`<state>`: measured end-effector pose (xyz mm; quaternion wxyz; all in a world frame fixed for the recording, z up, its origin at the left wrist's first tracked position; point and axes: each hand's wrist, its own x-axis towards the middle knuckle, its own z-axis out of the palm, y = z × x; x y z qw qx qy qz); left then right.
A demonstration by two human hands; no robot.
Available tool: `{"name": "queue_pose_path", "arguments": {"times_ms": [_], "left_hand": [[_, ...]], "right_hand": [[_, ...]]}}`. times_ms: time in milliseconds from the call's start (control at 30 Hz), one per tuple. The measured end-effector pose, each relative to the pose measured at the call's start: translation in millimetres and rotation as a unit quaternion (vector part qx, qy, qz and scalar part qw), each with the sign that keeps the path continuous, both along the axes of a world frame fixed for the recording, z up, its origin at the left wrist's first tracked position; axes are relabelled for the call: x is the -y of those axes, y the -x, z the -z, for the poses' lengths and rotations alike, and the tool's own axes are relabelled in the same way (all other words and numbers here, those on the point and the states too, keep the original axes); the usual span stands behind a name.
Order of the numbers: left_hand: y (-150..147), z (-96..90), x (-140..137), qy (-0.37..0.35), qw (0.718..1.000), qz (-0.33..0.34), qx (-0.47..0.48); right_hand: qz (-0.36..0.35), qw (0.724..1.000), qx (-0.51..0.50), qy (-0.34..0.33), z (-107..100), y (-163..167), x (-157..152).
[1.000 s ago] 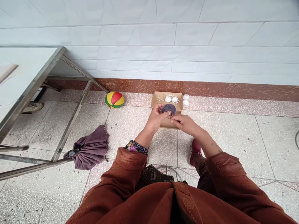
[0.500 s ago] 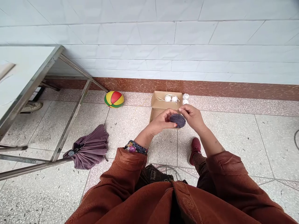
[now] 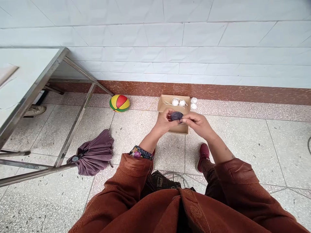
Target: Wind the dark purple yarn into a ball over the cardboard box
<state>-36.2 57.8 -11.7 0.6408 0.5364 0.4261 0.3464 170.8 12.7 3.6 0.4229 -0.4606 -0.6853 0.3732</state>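
Note:
A dark purple-grey ball of yarn [image 3: 176, 116] is gripped in my left hand [image 3: 164, 122], fingers behind it and thumb in front. My right hand [image 3: 197, 123] is closed in a pinch at the ball's lower right side, where the yarn strand seems to be; the strand itself is too fine to make out. Beneath both hands an open cardboard box [image 3: 184, 129] stands on the floor, partly hidden by them. White yarn balls [image 3: 175, 102] with loose ends lie in its lid part, and more white yarn balls [image 3: 193, 106] rest just to its right.
A red, yellow and green ball [image 3: 119, 103] lies near the wall at left. A folded purple umbrella [image 3: 96, 155] leans by the metal frame of a table [image 3: 36, 77]. Another person's shoe [image 3: 35, 110] shows beneath that table. A tiled wall [image 3: 155, 53] rises behind the box.
The yarn ball has moved left and slightly up and has turned in my left hand. My right hand has come down from above the ball to its lower right side.

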Motion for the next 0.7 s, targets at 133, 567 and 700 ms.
{"name": "queue_pose_path", "arguments": {"times_ms": [133, 567, 700], "left_hand": [[-3.7, -5.5, 11.1, 0.072, 0.988, 0.118, 0.073], [-4.7, -5.8, 2.7, 0.126, 0.97, -0.051, 0.203], [-5.2, -2.8, 4.6, 0.085, 0.991, -0.043, 0.09]], "right_hand": [[0.094, 0.995, 0.027, -0.016, 9.8, -9.2, -8.9], [-0.083, 0.991, 0.062, 0.082, 14.6, 3.0, -0.3], [-0.049, 0.998, -0.002, 0.046, -2.8, -0.1, 1.9]]}}
